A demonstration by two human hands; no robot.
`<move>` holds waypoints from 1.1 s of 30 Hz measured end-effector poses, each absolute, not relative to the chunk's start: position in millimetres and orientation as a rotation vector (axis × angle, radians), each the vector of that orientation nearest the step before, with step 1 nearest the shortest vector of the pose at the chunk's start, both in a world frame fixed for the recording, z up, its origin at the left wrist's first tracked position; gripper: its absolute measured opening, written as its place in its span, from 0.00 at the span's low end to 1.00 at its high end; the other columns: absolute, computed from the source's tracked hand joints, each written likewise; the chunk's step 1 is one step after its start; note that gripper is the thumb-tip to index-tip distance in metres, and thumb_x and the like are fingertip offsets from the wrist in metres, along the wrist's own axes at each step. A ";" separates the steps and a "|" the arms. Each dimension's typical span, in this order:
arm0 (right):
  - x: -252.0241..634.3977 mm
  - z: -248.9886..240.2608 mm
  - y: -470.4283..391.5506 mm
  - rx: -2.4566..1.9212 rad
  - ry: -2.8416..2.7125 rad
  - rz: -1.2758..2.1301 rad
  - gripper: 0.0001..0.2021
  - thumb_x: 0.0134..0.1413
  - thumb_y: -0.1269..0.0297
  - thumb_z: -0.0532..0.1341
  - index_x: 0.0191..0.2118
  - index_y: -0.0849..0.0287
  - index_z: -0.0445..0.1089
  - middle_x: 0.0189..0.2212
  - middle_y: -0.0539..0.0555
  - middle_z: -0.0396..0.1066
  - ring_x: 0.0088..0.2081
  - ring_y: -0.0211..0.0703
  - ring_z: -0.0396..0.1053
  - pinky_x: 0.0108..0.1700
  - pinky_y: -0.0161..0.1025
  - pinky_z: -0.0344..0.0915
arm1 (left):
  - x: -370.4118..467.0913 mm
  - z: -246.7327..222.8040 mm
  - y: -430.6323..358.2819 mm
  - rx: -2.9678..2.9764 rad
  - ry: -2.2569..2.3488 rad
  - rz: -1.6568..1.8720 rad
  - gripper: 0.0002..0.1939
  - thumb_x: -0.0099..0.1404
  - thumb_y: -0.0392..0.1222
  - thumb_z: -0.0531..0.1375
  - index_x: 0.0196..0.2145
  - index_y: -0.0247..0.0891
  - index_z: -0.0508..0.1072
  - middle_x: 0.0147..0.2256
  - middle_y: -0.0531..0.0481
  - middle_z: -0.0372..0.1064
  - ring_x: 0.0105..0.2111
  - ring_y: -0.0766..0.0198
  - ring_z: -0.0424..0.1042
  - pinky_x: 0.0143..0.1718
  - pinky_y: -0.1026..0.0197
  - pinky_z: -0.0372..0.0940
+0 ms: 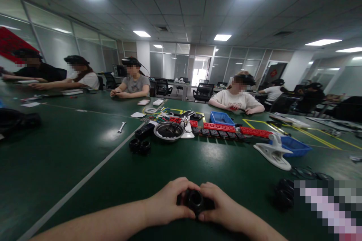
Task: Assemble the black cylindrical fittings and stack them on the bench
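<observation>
At the near edge of the green table, both hands close around a small black rounded part (195, 199) with a round hole in its top; I cannot make out its exact kind. My left hand (169, 202) grips it from the left, thumb and fingers against its side. From the other side my right hand (220, 206) holds it, its fingertips close to those of the left. The fingers cover much of the part. Farther off on the left lie similar-looking black rounded parts (140, 146). More black pieces (283, 194) lie to the right.
Across the green table (93, 139) stand a metal bowl (169, 131), blue trays (222, 118), a row of red pieces (219, 126) and a white clamp-like base (273, 152). A wrench (121, 127) lies left. Several people sit around, one person (237, 96) opposite.
</observation>
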State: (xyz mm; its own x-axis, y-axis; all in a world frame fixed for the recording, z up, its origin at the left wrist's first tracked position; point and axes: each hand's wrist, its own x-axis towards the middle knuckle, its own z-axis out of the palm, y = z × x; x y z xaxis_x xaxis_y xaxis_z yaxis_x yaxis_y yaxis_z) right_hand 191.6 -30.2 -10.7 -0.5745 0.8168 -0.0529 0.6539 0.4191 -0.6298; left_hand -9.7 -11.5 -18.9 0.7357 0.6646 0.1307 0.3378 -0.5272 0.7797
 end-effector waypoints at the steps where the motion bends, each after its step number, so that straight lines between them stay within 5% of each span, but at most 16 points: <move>1: 190.4 -12.0 -30.7 -1.310 -2.400 0.883 0.17 0.35 0.64 0.68 0.37 0.57 0.70 0.31 0.49 0.66 0.35 0.42 0.60 0.38 0.37 0.54 | -9.4 -19.1 -12.4 2.158 0.753 0.548 0.25 0.50 0.40 0.66 0.45 0.46 0.66 0.35 0.54 0.61 0.34 0.64 0.62 0.34 0.65 0.59; 4: 184.6 -18.8 -34.4 -1.443 -2.330 0.772 0.19 0.31 0.61 0.69 0.35 0.59 0.69 0.31 0.50 0.66 0.34 0.43 0.60 0.36 0.37 0.54 | -7.6 -19.8 -15.1 2.099 0.770 0.575 0.25 0.49 0.39 0.67 0.45 0.45 0.66 0.37 0.54 0.61 0.33 0.64 0.63 0.33 0.65 0.59; 12: 166.3 -26.1 -48.0 -1.641 -2.297 0.249 0.15 0.39 0.56 0.64 0.31 0.60 0.66 0.30 0.53 0.68 0.33 0.46 0.62 0.36 0.41 0.53 | -4.0 -17.5 -24.2 2.183 0.994 0.721 0.24 0.47 0.34 0.65 0.44 0.42 0.67 0.38 0.52 0.65 0.37 0.60 0.64 0.40 0.60 0.58; 18: 179.5 -17.9 -44.4 -1.395 -2.360 0.605 0.20 0.39 0.57 0.65 0.40 0.60 0.65 0.36 0.54 0.65 0.38 0.46 0.61 0.40 0.41 0.55 | -7.4 -13.4 -24.1 2.189 0.836 0.751 0.24 0.47 0.32 0.65 0.43 0.42 0.67 0.41 0.52 0.63 0.42 0.60 0.62 0.44 0.61 0.57; 25: 192.5 -12.5 -32.6 -1.260 -2.389 0.894 0.20 0.37 0.66 0.67 0.41 0.57 0.67 0.36 0.51 0.65 0.40 0.44 0.60 0.41 0.38 0.55 | -9.1 -13.1 -16.6 2.105 0.785 0.589 0.25 0.47 0.32 0.66 0.44 0.45 0.68 0.35 0.55 0.60 0.32 0.66 0.62 0.33 0.66 0.59; 30: 182.8 -21.1 -33.8 -1.508 -2.294 0.758 0.20 0.30 0.60 0.69 0.34 0.60 0.67 0.31 0.51 0.65 0.32 0.41 0.61 0.32 0.35 0.55 | -4.3 -15.8 -17.5 2.046 0.834 0.608 0.24 0.46 0.32 0.66 0.42 0.44 0.68 0.35 0.55 0.59 0.31 0.66 0.61 0.30 0.67 0.58; 33: 173.0 -27.1 -40.3 -1.634 -2.259 0.493 0.17 0.35 0.57 0.66 0.32 0.61 0.65 0.29 0.52 0.66 0.31 0.43 0.61 0.32 0.37 0.54 | -1.5 -17.1 -20.4 2.024 0.913 0.647 0.23 0.47 0.31 0.64 0.42 0.42 0.67 0.34 0.55 0.59 0.30 0.66 0.61 0.29 0.67 0.58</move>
State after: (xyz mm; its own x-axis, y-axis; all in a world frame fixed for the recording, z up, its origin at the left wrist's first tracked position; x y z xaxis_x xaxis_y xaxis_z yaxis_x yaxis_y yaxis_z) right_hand 173.0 -40.3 -27.1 -0.3020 0.9521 0.0474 0.8459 0.2905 -0.4473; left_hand -1.5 -20.4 -17.1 0.6079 0.7850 0.1189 0.3728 -0.4144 0.8302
